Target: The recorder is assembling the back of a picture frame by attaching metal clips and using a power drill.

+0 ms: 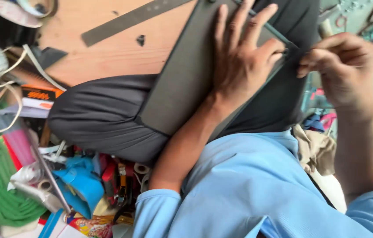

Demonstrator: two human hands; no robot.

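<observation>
Grey board [182,83] on lap, wooden tabletop [107,48] behind, cluttered rm.

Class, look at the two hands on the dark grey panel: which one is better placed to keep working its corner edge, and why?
Probably the right hand: its fingertips pinch at the corner of the grey panel, while the left hand lies spread flat on it, holding it down.

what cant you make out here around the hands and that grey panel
- Head view: whatever the right hand pinches at the grey panel corner is hidden by its own fingers.
- The panel's top end is cut off by the frame edge.
- The panel surface under the left hand is covered by palm and fingers.
- The metal ruler markings are too blurred.
</observation>
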